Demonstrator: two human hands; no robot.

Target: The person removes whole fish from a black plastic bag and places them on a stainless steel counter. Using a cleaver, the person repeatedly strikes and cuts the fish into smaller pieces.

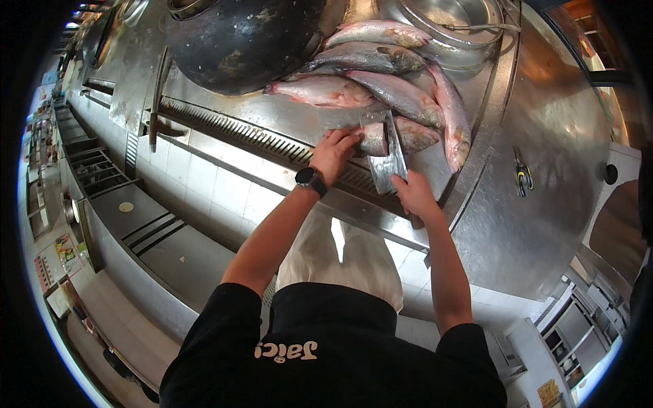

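Note:
A whole-looking fish (418, 134) lies near the front of a stainless steel counter, crossed by the broad blade of a cleaver (388, 166). My right hand (416, 193) is closed around the cleaver's handle. On the tail side, my left hand (334, 148) grips the fish's body, its fingers bent over the top. A dark cut face shows beside the blade, but how deep the cut runs is hidden. Just behind lie several more fish, among them a pinkish one (326, 91), a silver one (400, 94) and one at the right (451, 117).
A large blackened wok (240, 46) stands at the back left. Behind the fish is a metal basin (459, 30) with a utensil across it. A slotted drain (234, 131) runs along the front edge. Yellow-and-black pliers (522, 176) lie on the right-hand worktop.

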